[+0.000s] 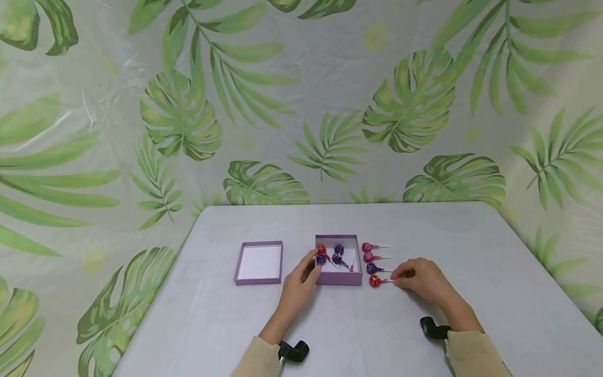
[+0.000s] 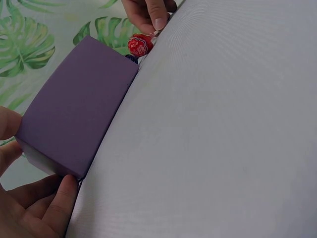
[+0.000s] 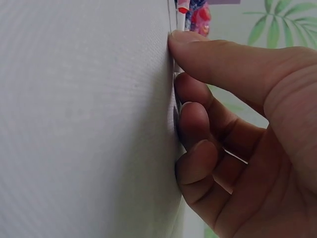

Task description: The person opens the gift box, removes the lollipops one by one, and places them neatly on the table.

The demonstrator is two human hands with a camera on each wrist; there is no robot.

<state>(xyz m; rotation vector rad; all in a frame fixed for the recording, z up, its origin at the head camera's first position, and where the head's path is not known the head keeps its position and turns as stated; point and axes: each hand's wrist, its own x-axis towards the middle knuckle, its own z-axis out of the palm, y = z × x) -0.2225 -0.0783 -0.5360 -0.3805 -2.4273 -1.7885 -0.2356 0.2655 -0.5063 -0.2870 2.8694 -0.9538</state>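
My left hand [image 1: 298, 285] holds the left side of an open purple box [image 1: 339, 278], its thumb and a fingertip at the rim. In the left wrist view, other fingers touch the box's side wall low down, by the table. Inside the box lie several lollipops, among them a red one [image 1: 321, 248] and a purple one [image 1: 339, 249]. My right hand [image 1: 424, 278] pinches the white stick of a red lollipop [image 1: 374, 281] between thumb and forefinger, close over the table. This lollipop is nearest me in a column right of the box.
Beyond it in the column lie a purple lollipop [image 1: 371, 268] and two pink lollipops [image 1: 368, 257], sticks pointing right. A shallow purple lid [image 1: 259, 281] with a white inside lies left of the box. The white table [image 1: 188, 324] meets a leaf-patterned curtain [image 1: 330, 104] behind.
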